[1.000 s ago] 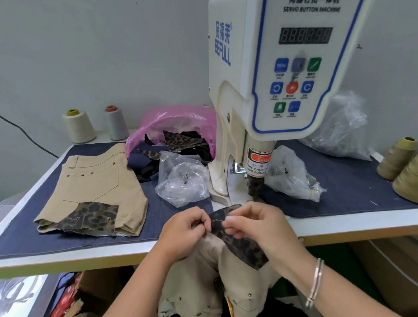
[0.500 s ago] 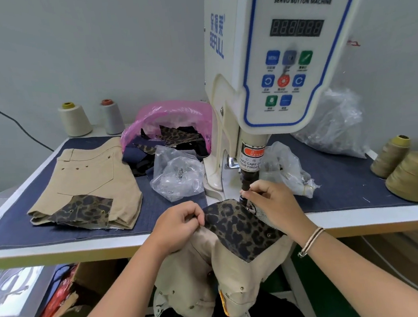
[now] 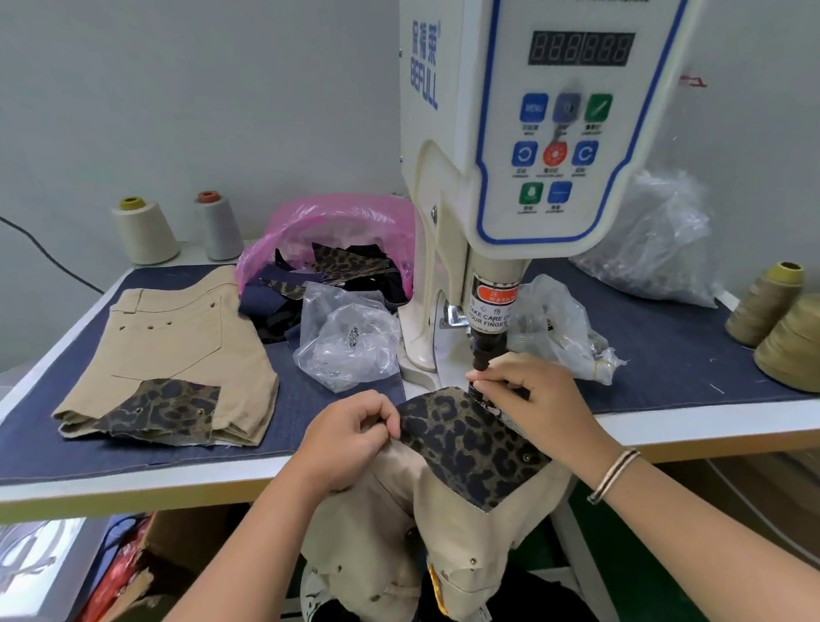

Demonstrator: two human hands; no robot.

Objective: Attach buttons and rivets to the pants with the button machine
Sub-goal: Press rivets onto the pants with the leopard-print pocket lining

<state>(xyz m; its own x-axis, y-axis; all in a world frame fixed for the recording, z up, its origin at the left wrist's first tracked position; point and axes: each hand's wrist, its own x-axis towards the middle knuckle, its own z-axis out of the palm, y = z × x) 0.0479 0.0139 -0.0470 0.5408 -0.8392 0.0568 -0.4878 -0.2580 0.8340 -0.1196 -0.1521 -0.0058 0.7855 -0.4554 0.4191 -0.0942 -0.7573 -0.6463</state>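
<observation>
Head view, with the button machine [image 3: 544, 115] as landmark. The pants [image 3: 416, 523] hang over the table's front edge [image 3: 141, 488] just before the machine; their leopard-print patch [image 3: 463, 437] lies spread under the dark punch [image 3: 483, 351]. The left hand [image 3: 347, 435] pinches the patch's left edge, fingers curled. The right hand [image 3: 529, 394] pinches cloth right at the punch tip, so little room is left there. Left of the machine, finished pants [image 3: 173, 351] lie folded on the blue denim cover [image 3: 675, 362], near the table's left edge.

A pink bag [image 3: 336, 223] behind-left of the machine holds fabric scraps; a clear bag [image 3: 348, 338] beside its base holds small metal pieces. Clear bags [image 3: 558, 327] sit right of it, their contents unclear. Thread cones [image 3: 812, 342] stand far right.

The machine reads "SERVO BUTTON MACHINE" and "BEFULL"; its warning sticker [image 3: 492, 306] reads "TAKE CARE".
</observation>
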